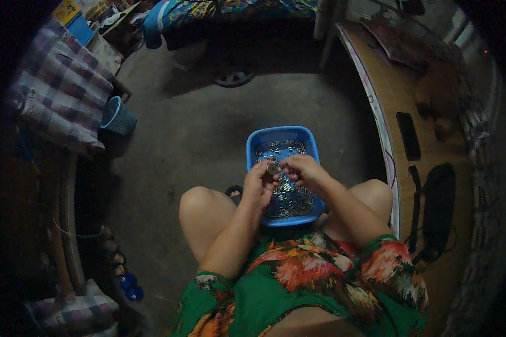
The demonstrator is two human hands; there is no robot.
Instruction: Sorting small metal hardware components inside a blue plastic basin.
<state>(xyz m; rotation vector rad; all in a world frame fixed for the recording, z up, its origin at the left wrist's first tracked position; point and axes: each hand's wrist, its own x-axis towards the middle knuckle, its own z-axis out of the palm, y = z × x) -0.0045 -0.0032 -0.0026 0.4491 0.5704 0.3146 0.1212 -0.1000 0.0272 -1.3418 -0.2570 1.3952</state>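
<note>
Above the blue plastic basket [289, 223], the left hand [259, 181] pinches a round metal piece [272, 168]; the right hand [305, 169] curls beside it, fingertips together, contents unclear. Many small metal cylinders [289, 199] lie loose in the basket, so much seemingly remains; finished ones cannot be told apart.
</note>
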